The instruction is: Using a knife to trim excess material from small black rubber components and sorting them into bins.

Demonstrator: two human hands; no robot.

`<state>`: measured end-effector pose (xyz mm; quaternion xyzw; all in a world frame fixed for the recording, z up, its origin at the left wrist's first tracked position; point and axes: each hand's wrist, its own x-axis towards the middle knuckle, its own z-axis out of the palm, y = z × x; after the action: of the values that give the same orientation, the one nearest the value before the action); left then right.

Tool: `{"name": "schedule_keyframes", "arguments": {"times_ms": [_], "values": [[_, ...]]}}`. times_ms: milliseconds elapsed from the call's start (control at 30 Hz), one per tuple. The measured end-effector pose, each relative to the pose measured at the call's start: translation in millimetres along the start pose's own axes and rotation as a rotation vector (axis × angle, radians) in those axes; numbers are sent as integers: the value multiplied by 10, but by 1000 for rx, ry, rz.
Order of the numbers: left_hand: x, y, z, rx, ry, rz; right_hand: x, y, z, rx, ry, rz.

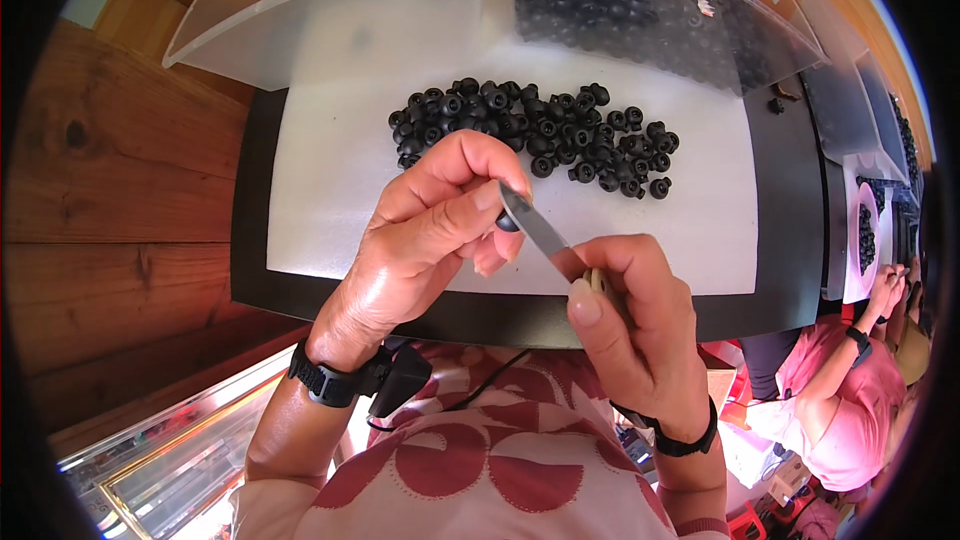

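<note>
My left hand is closed over the near edge of the pile, pinching a small round black cord lock between thumb and fingers. In my right hand is a small knife, gripped by its handle. Its thin blade slants up and left, and its tip lies against the held piece, close to my left thumb. Just beyond both hands a loose heap of similar black cord locks is spread on a white sheet. My fingers partly hide the held piece.
Two translucent bins stand at the far side: the left bin and the right bin, with many black pieces in the right one. A dark table edge borders the sheet. At the right, another person works beside a pink dish.
</note>
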<state>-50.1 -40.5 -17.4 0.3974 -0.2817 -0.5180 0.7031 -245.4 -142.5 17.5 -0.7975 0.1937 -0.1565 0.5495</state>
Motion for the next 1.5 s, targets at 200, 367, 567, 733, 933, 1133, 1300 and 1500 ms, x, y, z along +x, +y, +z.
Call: {"name": "schedule_keyframes", "arguments": {"times_ms": [200,367,567,733,933,1133,1300,1500], "values": [[2,6,0,54,30,-12,-27,4,19,-95,32,-108],[2,-31,25,61,46,34,-44,9,59,-87,50,-116],[-15,-5,18,67,26,24,-43,29,48,-128,55,-141],[-12,-11,19,63,3,43,-62,14,37,-121,51,-111],[-40,-3,37,57,8,32,-66,22,36,-136,45,-138],[-53,-10,23,64,12,35,-74,46,65,-135,68,-148],[-62,-17,41,56,17,42,-69,50,80,-126,81,-153],[-68,-27,70,35,37,52,-47,53,79,-147,87,-173]]}}
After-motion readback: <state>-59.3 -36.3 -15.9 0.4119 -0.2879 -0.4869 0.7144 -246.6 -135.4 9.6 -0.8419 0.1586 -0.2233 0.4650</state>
